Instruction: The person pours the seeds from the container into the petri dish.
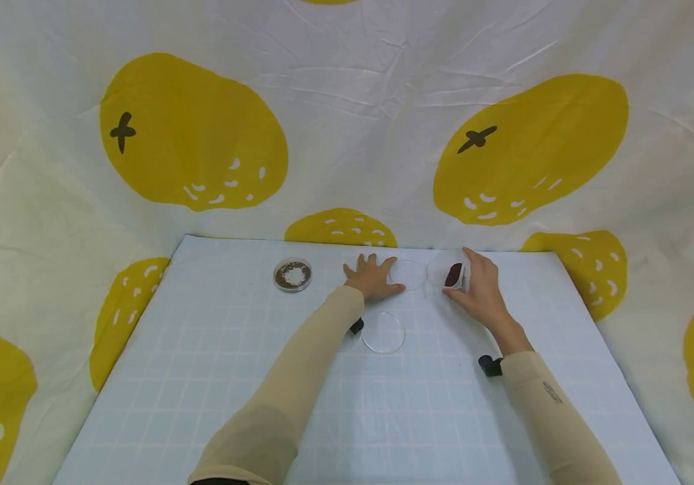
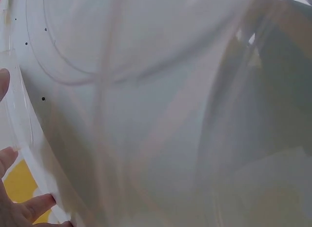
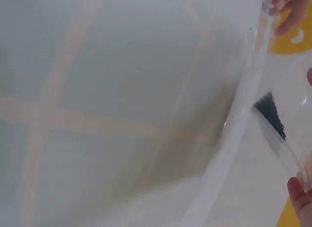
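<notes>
My left hand (image 1: 373, 276) is palm down at the far middle of the table, fingers spread. Its thumb and forefinger hold the near side of a clear petri dish (image 1: 408, 275) that lies flat. To the right, my right hand (image 1: 481, 286) pinches a clear dish (image 3: 287, 156) between thumb and fingers, tipped steeply on edge. Dark granules (image 1: 454, 275) are heaped against one side of this dish. A faint clear round outline (image 1: 430, 263) shows beside the tilted dish, left of the granules. In the right wrist view, left fingers (image 3: 291, 22) touch a clear rim.
A round dish (image 1: 292, 290) with brown grains and white bits on top stands at the far left. Nearer me lies a clear ring-like lid (image 1: 384, 352), with another clear edge (image 1: 349, 345) by the left sleeve. A yellow-patterned cloth (image 1: 347, 135) rises behind the table.
</notes>
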`<state>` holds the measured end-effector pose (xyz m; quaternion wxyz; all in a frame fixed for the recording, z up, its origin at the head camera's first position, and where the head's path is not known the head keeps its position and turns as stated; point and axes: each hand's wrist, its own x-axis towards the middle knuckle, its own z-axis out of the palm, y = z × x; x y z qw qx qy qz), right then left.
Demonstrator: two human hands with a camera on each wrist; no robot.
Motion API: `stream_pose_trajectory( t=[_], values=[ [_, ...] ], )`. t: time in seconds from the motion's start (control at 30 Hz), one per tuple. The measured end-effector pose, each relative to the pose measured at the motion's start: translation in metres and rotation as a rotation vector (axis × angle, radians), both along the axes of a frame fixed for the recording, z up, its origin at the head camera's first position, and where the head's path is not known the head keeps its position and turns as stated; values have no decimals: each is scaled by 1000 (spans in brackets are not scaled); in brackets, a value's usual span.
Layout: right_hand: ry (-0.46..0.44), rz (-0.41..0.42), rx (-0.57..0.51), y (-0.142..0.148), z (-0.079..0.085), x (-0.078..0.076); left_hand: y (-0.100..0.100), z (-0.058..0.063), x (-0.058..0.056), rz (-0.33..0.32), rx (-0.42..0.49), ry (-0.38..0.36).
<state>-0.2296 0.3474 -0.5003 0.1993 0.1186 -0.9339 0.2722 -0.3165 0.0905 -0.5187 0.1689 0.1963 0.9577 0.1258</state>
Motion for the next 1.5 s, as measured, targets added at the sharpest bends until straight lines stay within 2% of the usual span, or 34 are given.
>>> stream_pose_trajectory(
  t=[0.27,0.47,0.8,1.13,1.5],
  values=[
    [-18,-13,69,-6,3,-8,1,0,-1,10,7,-3],
    [11,-7,152,-9,4,-12,0,-2,-2,7,14,-1],
    [8,-23,252,-15,8,-17,0,4,3,12,10,-2],
    [24,-26,343,-20,8,-23,0,2,2,14,9,-14],
    [21,-10,377,-26,11,-25,0,1,-1,9,10,-13]
  ],
)
